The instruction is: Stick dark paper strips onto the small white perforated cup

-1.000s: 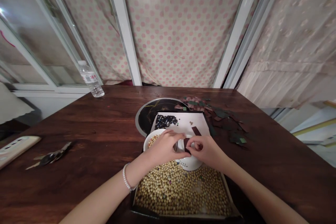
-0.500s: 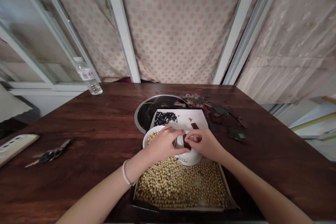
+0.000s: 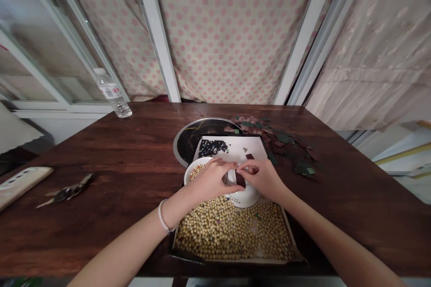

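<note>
A small dark brown card (image 3: pixel 240 179) is held between my hands over the white dish (image 3: pixel 247 199). My left hand (image 3: pixel 213 180) is curved around its left side, with the index fingertip near the upper end and the thumb at the lower end. With its thumb and index finger pinched together, my right hand (image 3: pixel 262 177) grips the card's upper edge; anything smaller in that pinch is hidden. Partly under my left hand sits a white bowl (image 3: pixel 190 171) of small reddish and yellow beads. Another brown strip (image 3: pixel 249 157) lies just beyond my right fingers.
Below the dishes, a shallow tray (image 3: pixel 298 251) holds many pale round beads (image 3: pixel 232 233). Dark beads (image 3: pixel 212 147) lie at its far end. A round black plate (image 3: pixel 183 143), green and brown scraps (image 3: pixel 286 141), keys (image 3: pixel 69 192), a phone-like device (image 3: pixel 23 184) and a water bottle (image 3: pixel 116 98) share the wooden table.
The view has tilted slightly, so the table sits a little higher in the picture. My right fingertips have shifted a little up toward the card's upper edge. My left hand keeps nearly the same pose.
</note>
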Action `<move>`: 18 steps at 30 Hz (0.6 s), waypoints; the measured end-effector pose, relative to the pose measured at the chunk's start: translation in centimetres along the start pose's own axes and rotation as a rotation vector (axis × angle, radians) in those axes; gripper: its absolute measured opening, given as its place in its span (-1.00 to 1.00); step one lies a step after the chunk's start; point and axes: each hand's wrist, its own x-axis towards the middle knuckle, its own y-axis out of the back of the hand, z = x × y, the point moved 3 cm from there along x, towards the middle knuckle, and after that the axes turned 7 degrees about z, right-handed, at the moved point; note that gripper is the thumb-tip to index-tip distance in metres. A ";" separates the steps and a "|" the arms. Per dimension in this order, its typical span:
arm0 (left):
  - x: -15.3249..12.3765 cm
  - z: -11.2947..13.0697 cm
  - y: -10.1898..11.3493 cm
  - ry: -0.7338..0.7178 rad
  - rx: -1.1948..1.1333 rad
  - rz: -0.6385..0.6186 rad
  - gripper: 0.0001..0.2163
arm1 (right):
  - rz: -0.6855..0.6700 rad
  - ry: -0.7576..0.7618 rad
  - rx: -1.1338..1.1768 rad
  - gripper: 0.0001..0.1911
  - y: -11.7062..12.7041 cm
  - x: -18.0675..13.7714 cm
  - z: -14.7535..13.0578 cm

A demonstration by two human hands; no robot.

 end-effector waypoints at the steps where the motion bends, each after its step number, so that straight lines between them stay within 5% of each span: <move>1: 0.0 0.0 0.0 0.002 -0.001 0.001 -0.57 | -0.003 0.012 -0.014 -0.85 0.1 -0.1 -0.1; 9: -0.2 -0.5 -0.3 0.023 -0.016 0.010 -0.50 | -0.193 -0.112 0.082 -0.86 0.2 -1.1 -0.7; 18: -0.1 0.0 0.0 -0.003 -0.009 0.014 -0.58 | -0.003 0.011 -0.012 -0.85 -0.1 0.1 -0.2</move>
